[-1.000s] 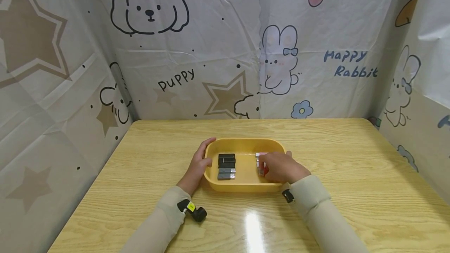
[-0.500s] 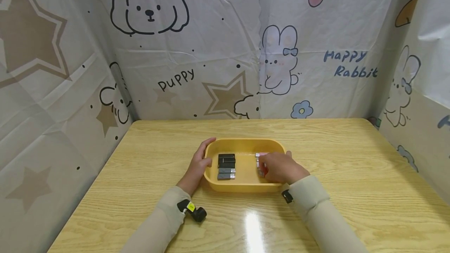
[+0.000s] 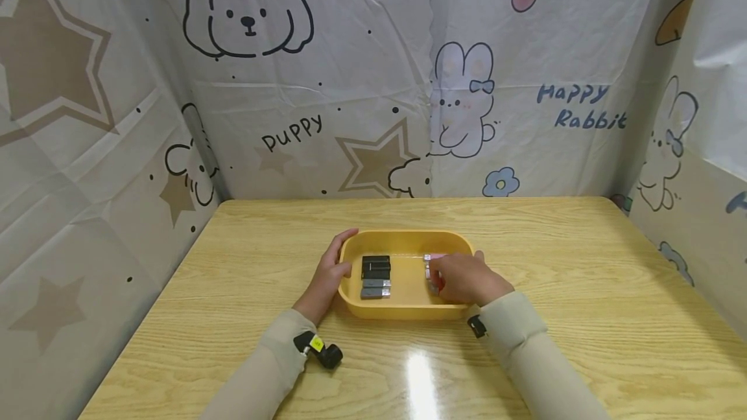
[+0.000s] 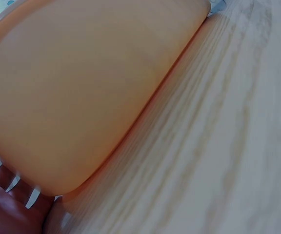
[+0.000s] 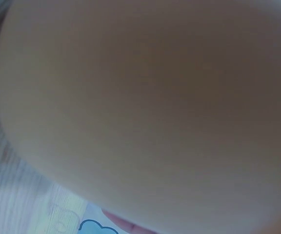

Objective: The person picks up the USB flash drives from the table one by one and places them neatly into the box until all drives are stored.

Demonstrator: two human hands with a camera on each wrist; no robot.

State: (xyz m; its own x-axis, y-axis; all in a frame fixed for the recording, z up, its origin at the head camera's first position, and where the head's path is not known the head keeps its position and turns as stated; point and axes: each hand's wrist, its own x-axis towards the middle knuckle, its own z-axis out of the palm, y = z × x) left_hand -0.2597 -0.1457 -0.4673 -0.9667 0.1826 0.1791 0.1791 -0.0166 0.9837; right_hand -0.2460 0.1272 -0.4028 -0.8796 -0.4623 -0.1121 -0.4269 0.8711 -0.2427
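A yellow plastic tray (image 3: 403, 311) with rounded ends sits on the table. My left hand (image 3: 322, 280) grips its left end, thumb over the rim and fingers along the outside wall. At the left inside the tray lie black USB flash drives (image 3: 376, 267) and, nearer me, two grey USB flash drives (image 3: 375, 293), side by side. My right hand (image 3: 467, 276) reaches over the right end, curled fingers pinching down at a USB flash drive (image 3: 434, 288) whose body they mostly hide. A pink USB flash drive (image 3: 434, 256) shows behind the hand. In the right wrist view a blurred tray wall fills most of the picture.
The wood-grain table (image 3: 262, 238) extends around the tray. A printed cloth (image 3: 373, 83) with cartoon drawings hangs behind and at both sides. Small black cameras sit at the wrists, the left camera (image 3: 327, 352) jutting out over the table.
The red bit that showed between the right fingertips a second ago is now hidden, as the right hand shifted slightly. The left hand and the tray have stayed in place.
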